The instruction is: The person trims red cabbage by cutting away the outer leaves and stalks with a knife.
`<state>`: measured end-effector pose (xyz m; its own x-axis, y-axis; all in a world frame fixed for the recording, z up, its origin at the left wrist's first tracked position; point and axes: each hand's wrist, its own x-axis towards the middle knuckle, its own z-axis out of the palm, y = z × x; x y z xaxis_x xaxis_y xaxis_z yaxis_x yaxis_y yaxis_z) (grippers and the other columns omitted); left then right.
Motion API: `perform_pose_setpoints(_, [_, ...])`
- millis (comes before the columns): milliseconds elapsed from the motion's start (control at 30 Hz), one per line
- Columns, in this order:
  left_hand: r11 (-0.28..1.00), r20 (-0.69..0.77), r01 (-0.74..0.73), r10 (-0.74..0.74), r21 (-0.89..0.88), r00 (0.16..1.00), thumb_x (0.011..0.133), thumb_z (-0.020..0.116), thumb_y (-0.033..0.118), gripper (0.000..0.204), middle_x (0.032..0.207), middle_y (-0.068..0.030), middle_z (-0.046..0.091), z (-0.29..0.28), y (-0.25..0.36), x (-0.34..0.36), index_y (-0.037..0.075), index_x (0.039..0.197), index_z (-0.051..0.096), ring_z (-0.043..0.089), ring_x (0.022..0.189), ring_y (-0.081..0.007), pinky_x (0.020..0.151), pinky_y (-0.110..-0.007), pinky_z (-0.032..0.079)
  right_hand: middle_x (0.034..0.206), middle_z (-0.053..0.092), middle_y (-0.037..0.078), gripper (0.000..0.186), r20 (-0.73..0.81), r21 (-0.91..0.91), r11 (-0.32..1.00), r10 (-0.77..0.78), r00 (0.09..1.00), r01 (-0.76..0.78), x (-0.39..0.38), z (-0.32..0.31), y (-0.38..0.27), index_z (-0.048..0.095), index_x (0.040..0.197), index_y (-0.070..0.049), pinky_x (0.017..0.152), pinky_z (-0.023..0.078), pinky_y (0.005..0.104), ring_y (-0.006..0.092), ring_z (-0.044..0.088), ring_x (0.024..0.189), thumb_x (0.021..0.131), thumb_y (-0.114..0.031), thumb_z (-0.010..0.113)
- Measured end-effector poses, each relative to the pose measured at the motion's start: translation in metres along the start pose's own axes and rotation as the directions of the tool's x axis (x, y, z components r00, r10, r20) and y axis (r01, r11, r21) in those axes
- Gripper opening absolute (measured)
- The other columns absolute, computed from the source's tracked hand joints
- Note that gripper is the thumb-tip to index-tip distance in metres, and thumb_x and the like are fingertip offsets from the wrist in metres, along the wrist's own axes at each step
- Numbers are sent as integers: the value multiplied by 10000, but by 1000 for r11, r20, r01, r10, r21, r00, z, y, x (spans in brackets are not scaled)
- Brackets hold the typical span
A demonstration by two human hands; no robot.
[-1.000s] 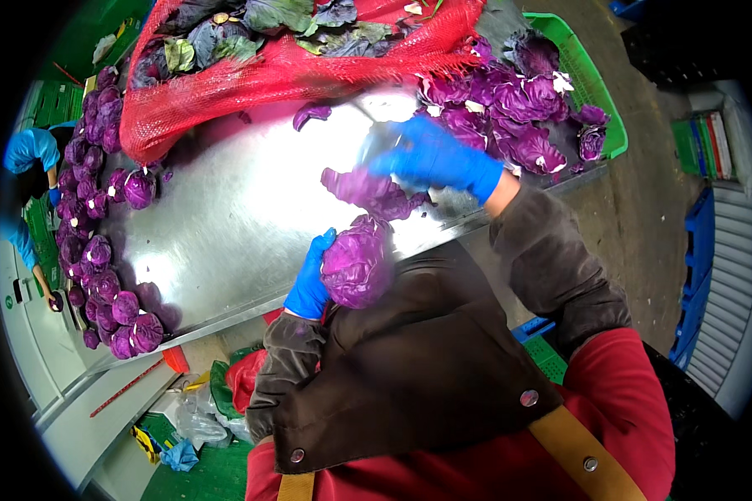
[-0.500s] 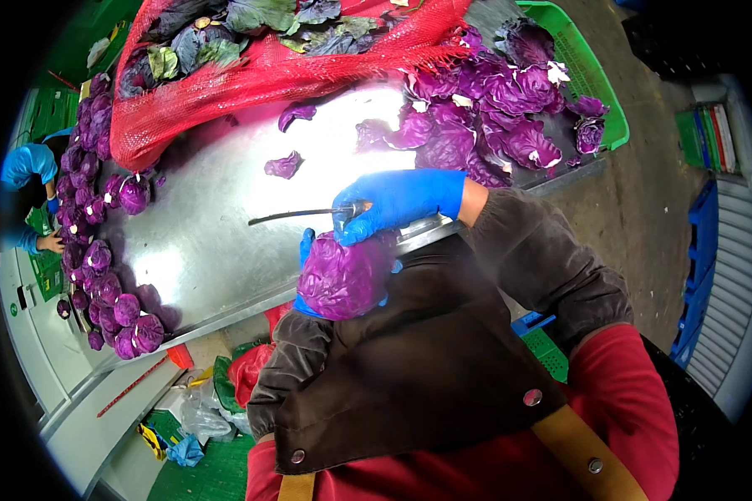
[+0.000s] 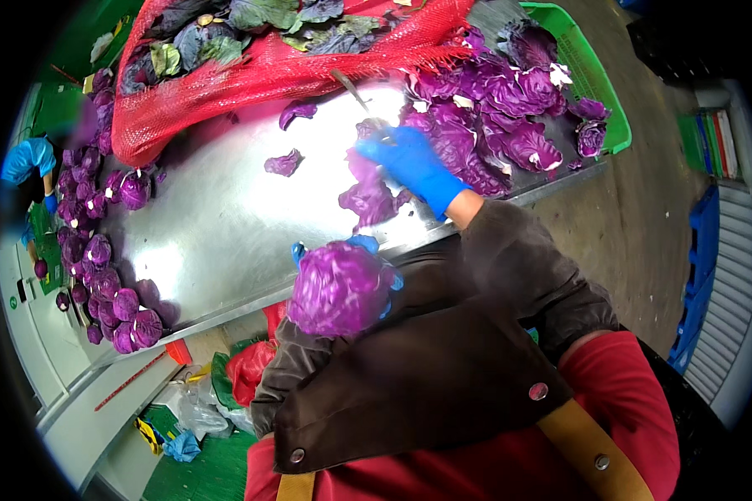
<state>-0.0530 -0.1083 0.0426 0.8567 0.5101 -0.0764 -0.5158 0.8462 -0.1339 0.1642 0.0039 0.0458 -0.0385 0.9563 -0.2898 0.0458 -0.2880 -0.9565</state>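
Note:
A red cabbage (image 3: pixel 338 290) rests in my left hand (image 3: pixel 364 243); the blue-gloved fingertips show at its top and right side, while the palm is hidden beneath. My right hand (image 3: pixel 411 165), also blue-gloved and slightly blurred, is over the metal table, closed on a knife whose thin blade (image 3: pixel 350 90) points away toward the red net. Just below that hand is a loose purple cabbage leaf (image 3: pixel 369 202); whether the fingers touch it I cannot tell. To its right lies a heap of peeled purple leaves (image 3: pixel 476 108).
A red mesh sack (image 3: pixel 192 113) with dark outer leaves covers the table's far side. Several cabbages (image 3: pixel 104 284) line the left edge, where a person in blue sleeves (image 3: pixel 29 160) works. A green crate (image 3: pixel 589 71) stands at the far right. Two leaf scraps (image 3: pixel 284 163) lie mid-table.
My right hand has moved off the cabbage, away and to the right, with the knife turning to point forward. A leaf now shows under it. The cabbage has shifted slightly nearer to me.

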Motion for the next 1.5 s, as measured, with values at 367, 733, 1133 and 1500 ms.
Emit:
perform_pose_setpoints(367, [909, -323, -417, 390, -17, 862, 977, 433, 509, 592, 1200, -254, 561, -87, 19, -24, 76, 1381, 427, 623, 855, -423, 598, -427, 565, 901, 668, 44, 320, 378, 112, 990, 39, 925, -88, -42, 51, -1, 672, 1105, -7, 690, 500, 250, 88, 610, 747, 887, -235, 728])
perform_pose_setpoints(733, [815, -206, -224, 382, 534, 901, 972, 473, 480, 534, 866, -228, 654, -84, 64, -62, -1, 1183, 568, 622, 571, -329, 403, -382, 456, 939, 626, 36, 264, 386, 380, 875, 145, 911, -300, -32, 99, 8, 572, 1108, -54, 766, 499, 248, 106, 603, 857, 858, -34, 654])
perform_pose_setpoints(1133, [-150, -86, 390, 847, 909, 525, 896, 632, 322, 306, 991, -52, 660, -113, 108, -88, 124, 1130, 622, 630, 843, -204, 692, -344, 518, 651, 527, 1, 112, 397, 735, 466, 292, 870, -492, -15, 166, 37, 577, 1027, -127, 416, 373, 241, 80, 430, 434, 941, -58, 558])
perform_pose_setpoints(1500, [694, -502, 39, 480, 719, 719, 958, 570, 149, 141, 924, -50, 605, -18, 102, -48, 70, 1072, 597, 549, 703, -126, 555, -253, 449, 698, 532, -8, 191, 629, 719, 344, 47, 776, -603, 0, 143, 24, 526, 1063, -122, 384, 345, 206, 38, 394, 428, 914, -46, 618])
